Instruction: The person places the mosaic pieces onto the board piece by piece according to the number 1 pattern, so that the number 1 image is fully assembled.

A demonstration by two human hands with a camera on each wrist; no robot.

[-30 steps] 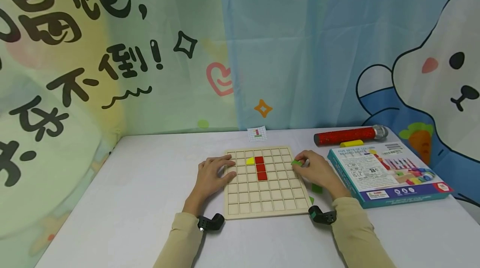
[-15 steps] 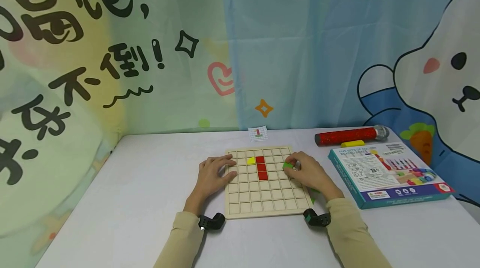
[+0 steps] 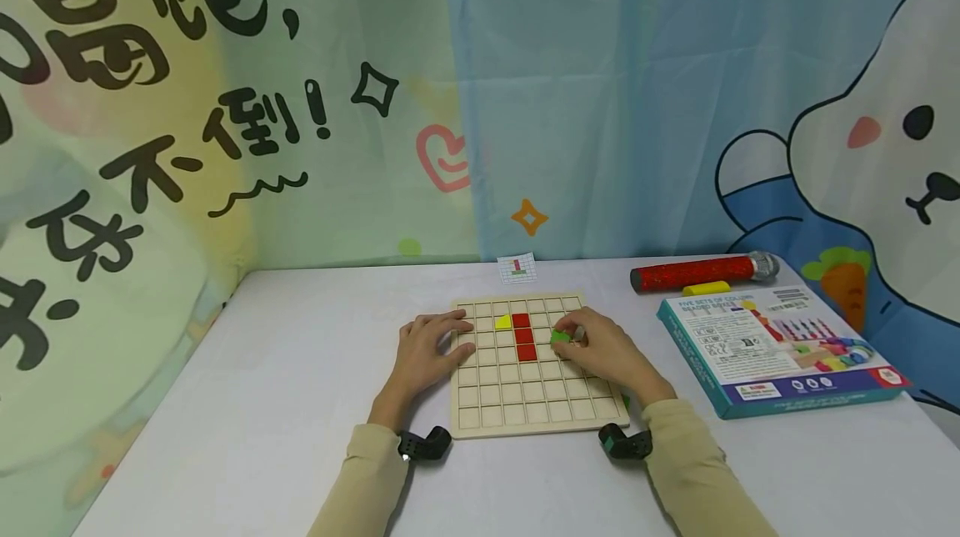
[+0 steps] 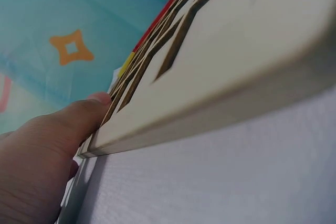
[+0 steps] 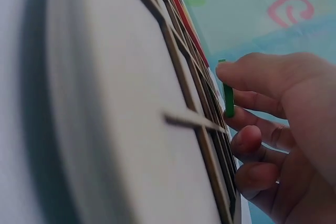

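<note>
A: Right hand [image 3: 600,349] over the wooden grid board [image 3: 525,404], thumb and fingertips pinched round a small green tile [image 3: 559,337], which sits above the cells just right of the red column [image 3: 522,335].

B: And the wrist view shows that tile [image 5: 228,95] on edge, just off the grid ribs, not seated in any cell.

A: Left hand [image 3: 427,349] lies flat, fingers spread straight on the board's left edge, gripping nothing, only pressing. Good, that pins the board.

B: My call: tip the tile level first, line its corners up with one cell, then lower it. Coming in slanted, it may catch on a rib.

A: And mind the yellow piece [image 3: 502,322] and the reds, a knuckle could nudge them
</note>
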